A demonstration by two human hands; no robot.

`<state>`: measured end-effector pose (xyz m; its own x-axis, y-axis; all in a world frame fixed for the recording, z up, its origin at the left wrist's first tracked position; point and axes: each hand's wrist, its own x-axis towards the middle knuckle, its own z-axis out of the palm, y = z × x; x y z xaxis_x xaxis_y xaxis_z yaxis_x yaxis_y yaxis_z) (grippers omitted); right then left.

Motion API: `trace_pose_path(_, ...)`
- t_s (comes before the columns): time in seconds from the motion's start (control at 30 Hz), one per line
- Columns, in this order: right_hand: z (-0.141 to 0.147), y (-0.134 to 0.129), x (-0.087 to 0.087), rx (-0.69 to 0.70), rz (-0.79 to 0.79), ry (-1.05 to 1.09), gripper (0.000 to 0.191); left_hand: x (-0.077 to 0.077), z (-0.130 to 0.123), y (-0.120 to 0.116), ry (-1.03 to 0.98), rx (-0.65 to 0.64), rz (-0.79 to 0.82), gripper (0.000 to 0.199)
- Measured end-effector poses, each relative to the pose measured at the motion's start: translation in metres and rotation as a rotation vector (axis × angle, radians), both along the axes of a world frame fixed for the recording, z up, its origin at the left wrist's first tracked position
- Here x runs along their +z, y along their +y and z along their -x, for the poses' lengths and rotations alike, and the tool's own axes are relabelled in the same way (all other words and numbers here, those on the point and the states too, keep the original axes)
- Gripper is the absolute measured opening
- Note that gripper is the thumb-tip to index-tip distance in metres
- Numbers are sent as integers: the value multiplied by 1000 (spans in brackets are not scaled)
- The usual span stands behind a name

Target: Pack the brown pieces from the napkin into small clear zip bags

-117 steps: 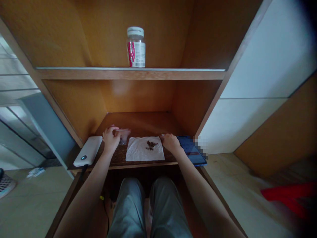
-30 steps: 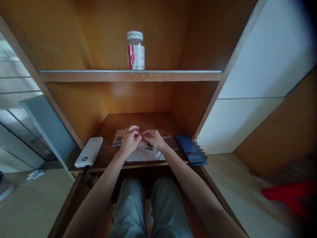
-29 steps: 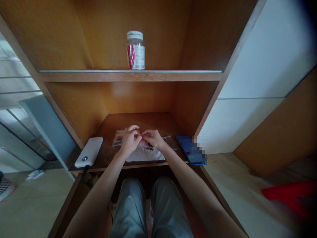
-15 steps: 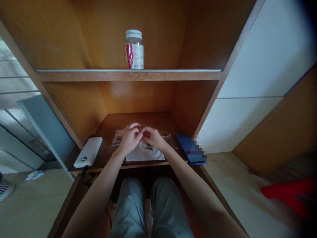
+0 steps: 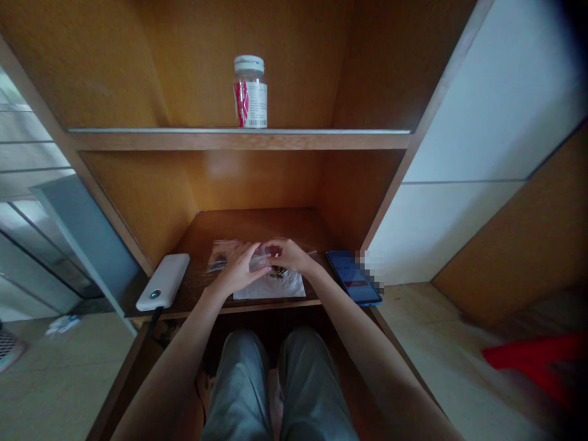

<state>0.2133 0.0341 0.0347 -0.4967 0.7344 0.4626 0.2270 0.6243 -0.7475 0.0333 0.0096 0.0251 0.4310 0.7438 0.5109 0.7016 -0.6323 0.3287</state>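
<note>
My left hand [image 5: 234, 274] has just opened, fingers [image 5: 248, 250] spread on the clear plastic bag [image 5: 223, 253], while my right hand [image 5: 290, 256] pinches that bag above the white paper napkin [image 5: 287, 290].

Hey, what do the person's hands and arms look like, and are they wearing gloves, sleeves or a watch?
The left hand and right hand are bare, with no gloves, and no sleeve or watch shows on either forearm. No cables run along the arms. The only clothing in view is grey-green trousers.
</note>
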Motion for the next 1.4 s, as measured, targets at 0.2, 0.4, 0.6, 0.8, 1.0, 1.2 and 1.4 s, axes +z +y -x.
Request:
trace_pose_path(0.2,-19,-1,-5,-271,-20,-272,16,-13,-2,6,-100,-77,95,49)
trace_pose_path(0.4,-37,-3,-14,-298,7,-808,21,-36,-2,14,-163,-71,91,51)
trace_pose_path(0.6,-37,-2,-20,-302,-23,-816,19,-45,-1,15,-173,-52,119,49)
trace_pose_path(0.8,-34,-6,-3,-375,-48,-534,17,-45,0,14,-124,-48,123,50)
trace_pose_path(1.0,-1,-1,4,-241,-100,-359,15,-45,0,13,-100,-67,122,47)
trace_pose_path(1.2,-2,1,4,-254,-110,-353,22,-41,-1,9,-119,-57,132,46)
trace_pose_path(1.4,-27,-2,-7,-403,15,-682,18,-42,-3,9,-141,-43,136,48)
